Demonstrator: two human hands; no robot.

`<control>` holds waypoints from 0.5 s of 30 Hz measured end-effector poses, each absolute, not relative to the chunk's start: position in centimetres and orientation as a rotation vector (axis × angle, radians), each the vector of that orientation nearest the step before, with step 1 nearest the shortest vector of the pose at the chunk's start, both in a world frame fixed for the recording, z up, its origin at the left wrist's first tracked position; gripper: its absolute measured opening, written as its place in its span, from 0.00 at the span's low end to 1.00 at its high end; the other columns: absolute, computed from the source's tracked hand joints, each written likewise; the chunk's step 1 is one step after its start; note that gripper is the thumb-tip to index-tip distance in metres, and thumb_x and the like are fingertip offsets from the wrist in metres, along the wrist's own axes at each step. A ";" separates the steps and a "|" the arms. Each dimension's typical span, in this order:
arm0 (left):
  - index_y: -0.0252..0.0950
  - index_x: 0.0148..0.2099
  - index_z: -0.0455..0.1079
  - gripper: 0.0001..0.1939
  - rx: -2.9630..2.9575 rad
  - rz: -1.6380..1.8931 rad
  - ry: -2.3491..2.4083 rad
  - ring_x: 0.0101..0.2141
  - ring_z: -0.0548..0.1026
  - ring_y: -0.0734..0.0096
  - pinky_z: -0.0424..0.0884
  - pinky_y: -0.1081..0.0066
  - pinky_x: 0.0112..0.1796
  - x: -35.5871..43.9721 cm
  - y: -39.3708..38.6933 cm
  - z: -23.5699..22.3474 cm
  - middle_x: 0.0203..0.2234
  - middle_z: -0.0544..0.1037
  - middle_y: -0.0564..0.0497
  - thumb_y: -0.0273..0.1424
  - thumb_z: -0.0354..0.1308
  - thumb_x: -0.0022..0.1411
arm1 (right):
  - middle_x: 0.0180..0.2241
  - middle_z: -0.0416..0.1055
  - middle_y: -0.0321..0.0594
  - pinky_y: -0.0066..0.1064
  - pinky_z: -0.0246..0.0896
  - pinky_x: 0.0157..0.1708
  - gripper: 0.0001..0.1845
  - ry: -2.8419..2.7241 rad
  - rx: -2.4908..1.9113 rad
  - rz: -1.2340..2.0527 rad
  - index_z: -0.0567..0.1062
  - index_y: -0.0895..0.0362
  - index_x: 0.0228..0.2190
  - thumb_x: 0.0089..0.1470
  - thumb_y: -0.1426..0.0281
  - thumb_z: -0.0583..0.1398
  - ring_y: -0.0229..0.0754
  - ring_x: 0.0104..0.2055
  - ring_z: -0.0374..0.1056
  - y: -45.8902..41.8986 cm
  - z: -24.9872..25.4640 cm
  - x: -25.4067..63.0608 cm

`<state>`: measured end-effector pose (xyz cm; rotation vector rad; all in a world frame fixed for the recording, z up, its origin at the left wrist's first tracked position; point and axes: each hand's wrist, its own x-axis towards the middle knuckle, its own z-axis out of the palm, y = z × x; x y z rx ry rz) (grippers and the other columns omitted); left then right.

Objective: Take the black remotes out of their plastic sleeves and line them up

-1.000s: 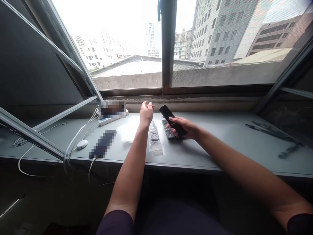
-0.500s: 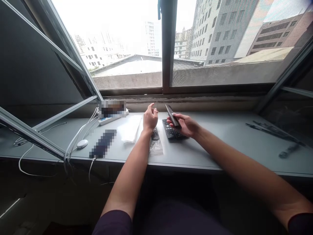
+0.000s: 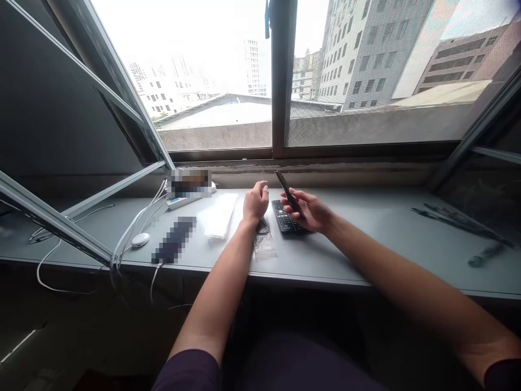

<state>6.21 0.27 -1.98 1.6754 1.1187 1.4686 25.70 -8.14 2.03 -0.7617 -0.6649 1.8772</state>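
Where a metal frame (image 3: 52, 221) slants across the left end of the bench (image 3: 378, 217), white cables (image 3: 115, 260) hang in loops over the front edge, with a round white puck (image 3: 140, 240) just beside them. Next come a long dark object (image 3: 175, 241), too blocked out to name, and, behind it, a white power strip (image 3: 191, 201) with something masked on top. A white stack (image 3: 222, 217), perhaps of thin bags or sheets, lies flat to the right of these. The left hand (image 3: 255, 203) is raised with its fingers curled in and nothing visible in them; whether the fingertips meet the thumb, I cannot tell. Below it lies a clear plastic bag (image 3: 265, 248) with something dark inside, partly hidden by the wrist. Further right, a button remote (image 3: 284, 218) lies flat, perhaps with a second alongside. Above it, a slim black remote (image 3: 285, 186) is tilted, top end up, its lower part clasped between the thumb and fingers of the right hand (image 3: 313, 212). The step in hand seems to be holding this remote up; moving it next would call for a steady grip and a path clear of the one underneath. Dark cords (image 3: 456, 224) lie well apart at the far right.
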 end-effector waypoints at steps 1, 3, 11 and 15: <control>0.44 0.54 0.81 0.11 1.686 1.461 1.126 0.50 0.80 0.49 0.69 0.60 0.59 6.2 0.3 -2.0 0.34 0.82 0.46 0.35 0.66 0.71 | 0.40 0.78 0.44 0.20 0.66 0.17 0.08 -0.668 -0.783 1.871 0.78 0.57 0.47 0.72 0.66 0.64 0.37 0.30 0.72 -8.1 2.0 25.7; 0.45 0.52 0.82 0.10 1.699 1.458 1.137 0.50 0.80 0.49 0.70 0.61 0.57 6.3 0.3 -2.0 0.35 0.83 0.46 0.35 0.66 0.70 | 0.42 0.80 0.44 0.20 0.67 0.19 0.08 -0.679 -0.778 1.875 0.79 0.57 0.49 0.73 0.67 0.63 0.36 0.30 0.73 -8.1 1.9 25.7; 0.42 0.55 0.82 0.15 1.979 1.391 1.323 0.44 0.82 0.54 0.71 0.62 0.51 6.2 0.2 -2.0 0.40 0.86 0.44 0.37 0.56 0.77 | 0.33 0.76 0.42 0.25 0.62 0.16 0.22 -0.772 -0.584 1.941 0.78 0.56 0.56 0.78 0.60 0.49 0.40 0.25 0.66 -8.0 1.8 25.9; 0.40 0.58 0.81 0.18 2.130 1.356 1.413 0.42 0.83 0.57 0.72 0.64 0.46 6.2 0.2 -1.9 0.40 0.87 0.45 0.36 0.51 0.80 | 0.30 0.75 0.41 0.27 0.70 0.20 0.20 -0.745 -0.586 1.937 0.78 0.57 0.56 0.78 0.60 0.54 0.41 0.27 0.69 -8.0 1.7 25.8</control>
